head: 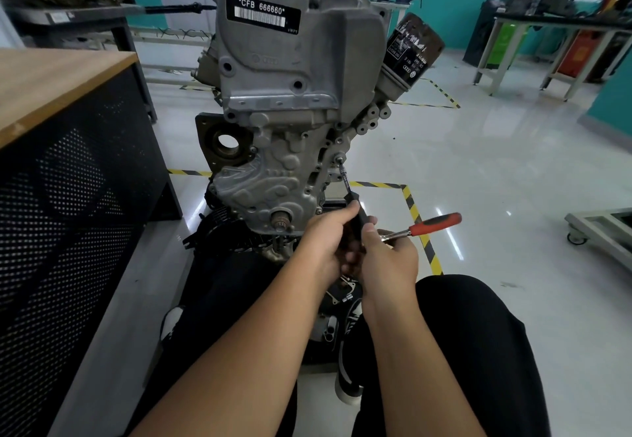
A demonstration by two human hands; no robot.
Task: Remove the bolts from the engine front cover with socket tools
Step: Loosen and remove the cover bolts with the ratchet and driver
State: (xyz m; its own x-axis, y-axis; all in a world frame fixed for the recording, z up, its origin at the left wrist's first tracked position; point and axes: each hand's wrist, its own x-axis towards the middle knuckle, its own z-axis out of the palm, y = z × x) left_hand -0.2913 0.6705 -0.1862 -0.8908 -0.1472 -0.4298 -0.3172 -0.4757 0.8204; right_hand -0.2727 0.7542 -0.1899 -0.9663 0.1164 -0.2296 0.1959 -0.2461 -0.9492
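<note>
**Grey cast cover, socket on a right-edge bolt: slip risk**

Grey aluminium cover [273, 176] sits low on the front of the engine [294, 70], which stands upright on the floor. The socket [343, 172] on a slim extension [349, 190] meets a bolt [338, 160] at the cover's right edge. Left hand [328, 235] curls round the black driver handle [359, 219]. Right hand [390, 255] grips the head end of the ratchet [434, 224], its red grip pointing right.

Risks, as judged:
- The extension meets the bolt at a slant; if the socket is not fully seated, torque could round the head or kick the tool off.
- A slip would drive knuckles into the cover's ribs.
- A freed bolt may drop among the dark parts below and be lost.
- Whether the ratchet is coupled to the driver cannot be told; hands hide the joint.
</note>
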